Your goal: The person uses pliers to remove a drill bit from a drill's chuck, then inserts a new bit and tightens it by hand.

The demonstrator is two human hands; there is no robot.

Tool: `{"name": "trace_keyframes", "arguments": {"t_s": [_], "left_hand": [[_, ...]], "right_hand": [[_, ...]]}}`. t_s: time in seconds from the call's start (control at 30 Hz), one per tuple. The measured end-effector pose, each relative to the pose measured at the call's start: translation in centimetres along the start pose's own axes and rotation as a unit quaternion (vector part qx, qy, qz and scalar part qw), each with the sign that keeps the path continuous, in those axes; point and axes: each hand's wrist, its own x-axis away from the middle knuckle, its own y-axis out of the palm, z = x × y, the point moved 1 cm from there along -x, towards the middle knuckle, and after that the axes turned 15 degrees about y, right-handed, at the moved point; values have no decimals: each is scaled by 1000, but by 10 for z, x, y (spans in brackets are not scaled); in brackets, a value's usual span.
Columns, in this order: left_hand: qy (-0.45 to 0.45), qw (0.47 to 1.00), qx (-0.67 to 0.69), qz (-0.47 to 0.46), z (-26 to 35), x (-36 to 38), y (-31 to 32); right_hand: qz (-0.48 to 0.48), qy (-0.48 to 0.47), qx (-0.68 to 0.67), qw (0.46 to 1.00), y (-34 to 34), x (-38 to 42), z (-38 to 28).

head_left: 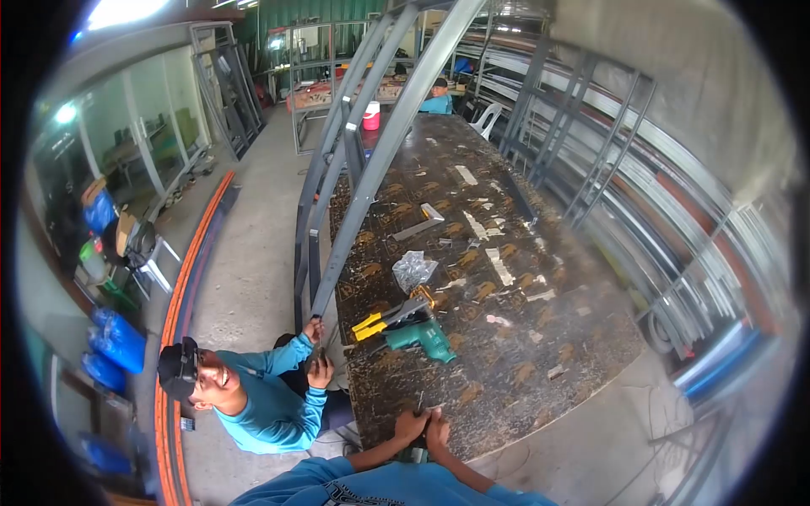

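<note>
At the near edge of the worktable [523, 396], my left hand [411, 425] and my right hand [437, 431] are close together. My left hand is closed around a thin dark rod [421, 400] that points up and away from me. Fingers curled, my right hand is closed right beside it; what it grips is hidden. Below them, partly covered by my wrists, is a dark tool body [413, 455] whose kind I cannot make out. Farther up the table lie a green power drill [427, 340] and a yellow-handled tool [371, 325], probably a hand riveter.
A co-worker in blue [261, 405] crouches at left, one hand on a long grey metal frame [396, 143] leaning over the table. On the tabletop are a crumpled plastic bag [413, 270] and a try square [422, 221]. Orange metal bars [196, 253] lie along the floor.
</note>
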Motion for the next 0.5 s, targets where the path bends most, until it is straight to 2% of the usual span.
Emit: {"name": "trace_keyframes", "arguments": {"t_s": [0.07, 0.13, 0.2, 0.27, 0.3, 0.33, 0.4, 0.43, 0.5], "left_hand": [[-29, 999, 4, 18, 3, 9, 11], [-103, 991, -41, 71, 1, 4, 19], [-96, 993, -29, 63, -3, -1, 18], [-73, 997, 20, 4, -9, -5, 18], [-69, 998, 11, 8, -11, -6, 18], [-72, 997, 11, 4, -13, -3, 22], [-10, 996, -47, 68, 0, 6, 21], [39, 991, -98, 81, 7, 10, 19], [43, 992, -90, 78, 9, 5, 16]], "right_hand": [[-1, 34, 38, 999, -1, -10, 17], [19, 75, 41, 996, 7, -17, 18], [29, 90, 37, 995, 9, -22, 14], [108, 16, 121, 987, 7, -18, 13], [86, 64, 81, 991, 3, -7, 3], [87, 69, 83, 990, 6, -15, 14], [90, 50, 108, 989, 13, -43, 39], [78, 41, 78, 993, 4, -23, 20], [89, 33, 68, 993, 0, -11, 1]]}}
